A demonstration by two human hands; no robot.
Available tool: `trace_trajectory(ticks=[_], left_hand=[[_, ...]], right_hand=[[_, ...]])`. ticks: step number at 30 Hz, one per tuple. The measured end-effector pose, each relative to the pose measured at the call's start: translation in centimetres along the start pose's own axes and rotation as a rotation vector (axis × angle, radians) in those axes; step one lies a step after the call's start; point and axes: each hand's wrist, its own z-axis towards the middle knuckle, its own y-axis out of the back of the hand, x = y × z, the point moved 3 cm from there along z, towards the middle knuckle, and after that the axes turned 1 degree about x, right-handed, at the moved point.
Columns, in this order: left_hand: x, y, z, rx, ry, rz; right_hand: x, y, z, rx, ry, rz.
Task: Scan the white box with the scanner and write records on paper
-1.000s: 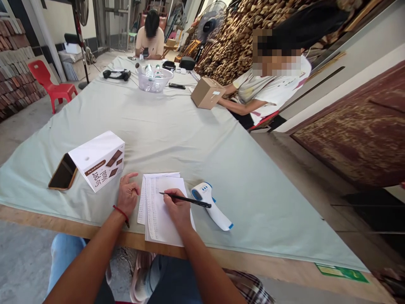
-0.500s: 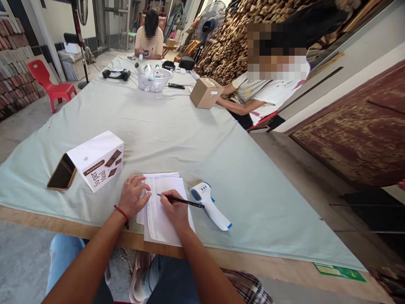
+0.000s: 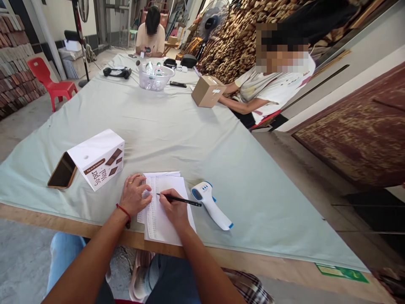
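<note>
A small stack of white paper (image 3: 169,183) lies at the table's near edge, with columns of tiny handwriting down its left part. My right hand (image 3: 174,211) is closed around a black pen (image 3: 183,199), its tip on or just above the top sheet. Resting on the paper's left edge, my left hand (image 3: 136,194) lies with fingers bent but apart and holds nothing. A white and blue infrared thermometer (image 3: 211,204) lies just right of the paper. To the left stand a white box (image 3: 101,158) with brown print and a smartphone (image 3: 63,171) partly behind it.
A cloth (image 3: 152,122) covers the table. Further back are a clear plastic basket (image 3: 154,81) of bottles, a black phone (image 3: 178,84) and a black device (image 3: 117,72). At the right a person (image 3: 275,88) holds a cardboard box (image 3: 207,92); another person (image 3: 151,38) sits at the far end.
The pen's rear end has tilted slightly up and to the left in my right hand. My left hand stays at the paper's edge. The whole view has shifted very slightly.
</note>
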Motion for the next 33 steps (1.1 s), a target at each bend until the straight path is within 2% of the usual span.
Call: trace_trajectory(ticks=[33], left_hand=[[-0.18, 0.1, -0.01, 0.017, 0.003, -0.019]], right_hand=[[-0.07, 0.1, -0.01, -0.004, 0.008, -0.041]])
